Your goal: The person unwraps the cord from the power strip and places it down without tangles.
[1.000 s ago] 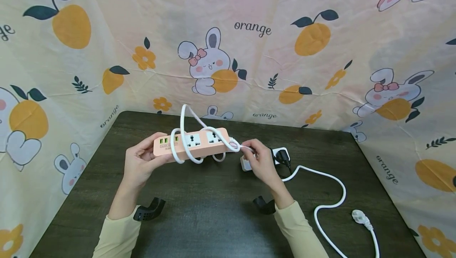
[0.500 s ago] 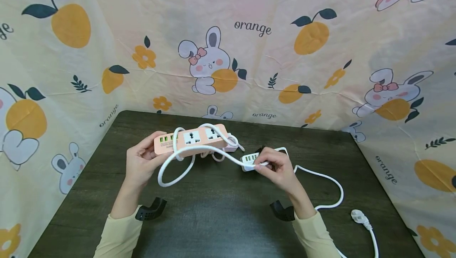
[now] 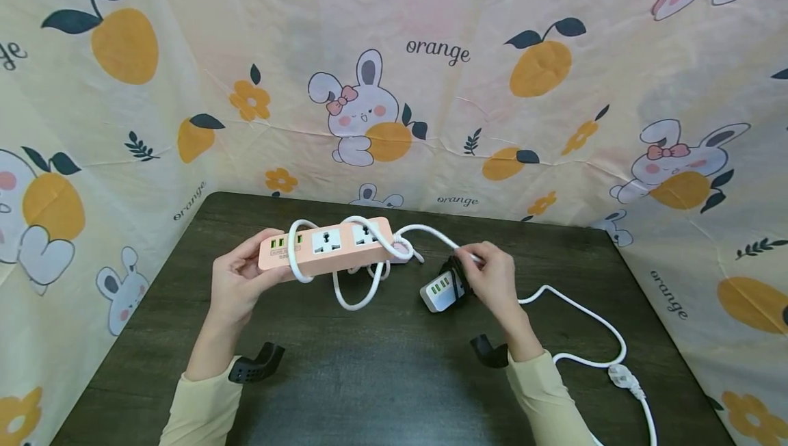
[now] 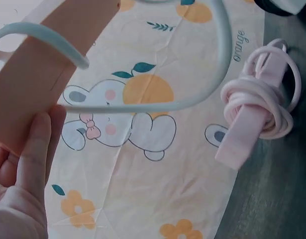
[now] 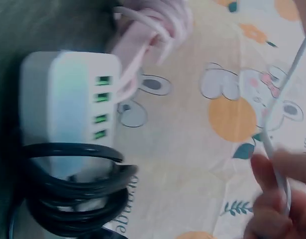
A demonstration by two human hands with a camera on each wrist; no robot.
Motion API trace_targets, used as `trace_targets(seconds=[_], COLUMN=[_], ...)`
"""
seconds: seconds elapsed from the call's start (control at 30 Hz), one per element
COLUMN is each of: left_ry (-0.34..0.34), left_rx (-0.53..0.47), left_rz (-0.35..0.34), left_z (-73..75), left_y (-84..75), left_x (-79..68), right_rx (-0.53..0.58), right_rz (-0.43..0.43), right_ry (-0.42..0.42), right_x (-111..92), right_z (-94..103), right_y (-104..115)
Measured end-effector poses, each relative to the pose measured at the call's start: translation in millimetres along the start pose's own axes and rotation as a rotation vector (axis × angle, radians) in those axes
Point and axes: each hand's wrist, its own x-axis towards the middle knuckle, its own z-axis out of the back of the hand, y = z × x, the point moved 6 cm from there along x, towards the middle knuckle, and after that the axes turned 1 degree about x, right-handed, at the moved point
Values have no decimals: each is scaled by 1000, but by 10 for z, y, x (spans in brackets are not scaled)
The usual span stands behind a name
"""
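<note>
A peach power strip [image 3: 338, 265], raised above the table, has its left end gripped by my left hand [image 3: 237, 282]. Its white cord [image 3: 421, 228] loops loosely around the body, and one loop hangs below. My right hand [image 3: 495, 278] pinches the cord to the right of the strip; thumb and fingers close on it in the right wrist view too. Just left of and below that hand sits a white USB charging block [image 3: 440, 294], with black cable [image 5: 78, 189] coiled around it. The left wrist view shows the strip's plain side [image 4: 33, 84].
A pale pink bar [image 4: 245, 132] wrapped in its own pink cord lies behind the strip. Another white cord [image 3: 591, 364] snakes across the dark table [image 3: 369, 377] at right, near a white plug [image 3: 623, 377]. A printed cloth [image 3: 277, 35] hangs behind.
My right hand has drawn the cord forward and right, then back up, and a loop has come off the strip. The charging block has turned. The cord at right has shifted toward the plug.
</note>
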Motion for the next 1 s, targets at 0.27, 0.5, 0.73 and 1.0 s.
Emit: trace_targets(seconds=[0.27, 0.5, 0.73, 1.0], left_ry=[107, 127, 33, -155], left_rx=[-14, 143, 212, 310], left_rz=[-1, 68, 83, 143], left_z=[0, 83, 287, 551], left_y=[17, 50, 69, 75], left_x=[-39, -68, -103, -152], right_rx=[305, 706, 835, 857], right_rz=[-252, -300, -273, -270], right_ry=[-380, -701, -875, -1012], right_x=[137, 56, -125, -334], right_z=[540, 997, 1348, 1643], right_y=[-76, -339, -521, -702])
